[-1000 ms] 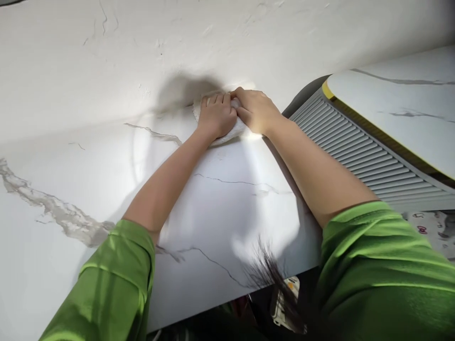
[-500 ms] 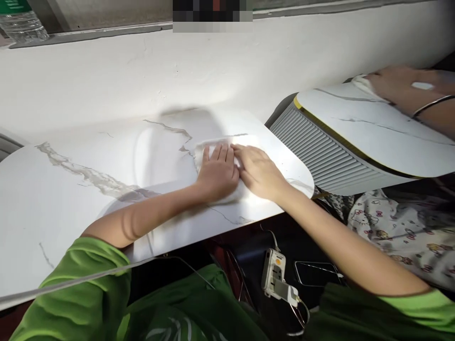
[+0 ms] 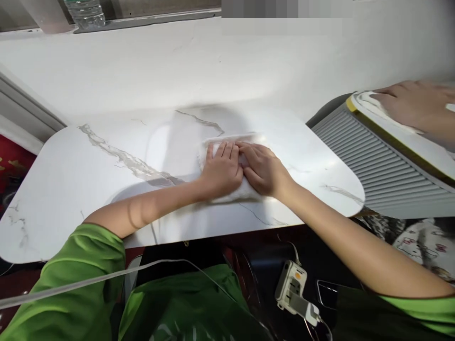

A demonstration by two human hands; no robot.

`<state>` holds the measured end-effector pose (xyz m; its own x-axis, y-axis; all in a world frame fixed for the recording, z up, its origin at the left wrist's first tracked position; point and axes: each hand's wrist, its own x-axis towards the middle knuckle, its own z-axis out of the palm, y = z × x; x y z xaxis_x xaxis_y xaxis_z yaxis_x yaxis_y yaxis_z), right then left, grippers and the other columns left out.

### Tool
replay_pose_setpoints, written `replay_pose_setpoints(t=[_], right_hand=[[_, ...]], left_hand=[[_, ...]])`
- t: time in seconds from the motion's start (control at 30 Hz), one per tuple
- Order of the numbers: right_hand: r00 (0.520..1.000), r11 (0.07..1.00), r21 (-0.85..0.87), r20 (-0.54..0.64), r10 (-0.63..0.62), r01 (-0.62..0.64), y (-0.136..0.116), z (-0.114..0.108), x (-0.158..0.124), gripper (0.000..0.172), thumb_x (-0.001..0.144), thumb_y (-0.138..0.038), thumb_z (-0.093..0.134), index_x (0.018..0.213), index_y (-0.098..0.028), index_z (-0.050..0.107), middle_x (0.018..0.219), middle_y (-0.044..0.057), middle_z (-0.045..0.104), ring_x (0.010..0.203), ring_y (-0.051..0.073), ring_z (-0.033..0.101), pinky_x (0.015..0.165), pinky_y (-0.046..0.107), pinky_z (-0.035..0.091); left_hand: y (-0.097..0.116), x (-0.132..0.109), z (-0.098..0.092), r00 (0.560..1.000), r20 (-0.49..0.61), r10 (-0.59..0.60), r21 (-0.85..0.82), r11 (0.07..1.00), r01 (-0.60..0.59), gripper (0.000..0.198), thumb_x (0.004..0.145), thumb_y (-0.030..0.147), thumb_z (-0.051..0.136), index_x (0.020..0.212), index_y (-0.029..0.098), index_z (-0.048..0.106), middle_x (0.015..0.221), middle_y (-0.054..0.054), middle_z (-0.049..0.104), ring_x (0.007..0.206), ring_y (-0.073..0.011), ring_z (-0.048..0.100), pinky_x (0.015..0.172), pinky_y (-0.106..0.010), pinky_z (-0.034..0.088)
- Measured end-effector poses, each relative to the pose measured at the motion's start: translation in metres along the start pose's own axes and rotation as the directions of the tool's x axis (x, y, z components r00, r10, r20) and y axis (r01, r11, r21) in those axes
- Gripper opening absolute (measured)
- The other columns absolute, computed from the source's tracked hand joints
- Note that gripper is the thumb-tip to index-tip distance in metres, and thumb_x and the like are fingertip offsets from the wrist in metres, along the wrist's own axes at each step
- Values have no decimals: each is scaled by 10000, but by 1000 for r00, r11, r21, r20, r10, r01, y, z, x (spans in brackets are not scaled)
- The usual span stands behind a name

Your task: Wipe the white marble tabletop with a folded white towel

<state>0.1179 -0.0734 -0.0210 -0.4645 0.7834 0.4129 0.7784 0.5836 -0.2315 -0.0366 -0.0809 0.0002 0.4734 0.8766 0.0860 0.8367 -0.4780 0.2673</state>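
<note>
A white cloth point(image 3: 245, 192) lies folded on a white table point(image 3: 95, 173) with grey marble veins. My left hand point(image 3: 223, 169) rests flat on the cloth, its fingers stretched out and pointing to the wall. Beside it, my right hand point(image 3: 265, 169) presses on the cloth's right part, fingers extended and slightly bent. The two hands touch or nearly touch at the thumbs. Much of the cloth is hidden beneath them.
At right, another person's hand point(image 3: 419, 106) presses a white cloth on a ribbed-sided cabinet point(image 3: 401, 161). A power strip point(image 3: 293, 284) with a plugged-in charger and a phone point(image 3: 327, 293) lie below the table edge. A bottle point(image 3: 85, 13) stands on the ledge.
The view has swung left, so the table appears farther right. My hands and the cloth have slid left across the tabletop. The other person's hand has moved nearer the cabinet's yellow-edged corner.
</note>
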Motion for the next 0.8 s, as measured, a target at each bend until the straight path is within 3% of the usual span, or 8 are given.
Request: replay_pose_setpoints(t=[0.27,0.43,0.63,0.8], right_hand=[[998,998,3,-5,57,-57,51,51,112,384,871,-192,347,1216,-181,514,1221,159,648,1169,334,562,1014,544,401],[990,993,-14,75,116,-115,69,57,152,356,922,-191,325,1219,-134,513,1221,178,636,1156,290,552,1027,491,377],[989,989,-71,58,133,-129,56,54,145,380,917,-195,311,1230,-148,521,1262,174,622,1199,304,543,1057,490,360],[996,997,-75,78,31,-25,14,43,104,465,877,-186,326,1297,-90,503,1358,203,582,1275,316,513,1081,486,366]], left_hand=[[-86,99,-5,996,-69,-58,-24,998,56,508,963,199,319,1456,142,422,1553,-108,412,1470,-255,311,1235,-462,134],[-108,134,-8,991,-97,-92,-24,996,90,485,962,172,297,1418,166,463,1530,-86,443,1456,-234,335,1234,-452,150],[-101,121,-12,992,-68,-110,10,994,111,512,978,182,274,1474,127,390,1579,-100,369,1485,-223,278,1241,-455,123],[-83,62,-12,991,-85,-102,52,993,106,525,980,195,272,1484,81,366,1581,-144,353,1485,-252,282,1230,-504,136]])
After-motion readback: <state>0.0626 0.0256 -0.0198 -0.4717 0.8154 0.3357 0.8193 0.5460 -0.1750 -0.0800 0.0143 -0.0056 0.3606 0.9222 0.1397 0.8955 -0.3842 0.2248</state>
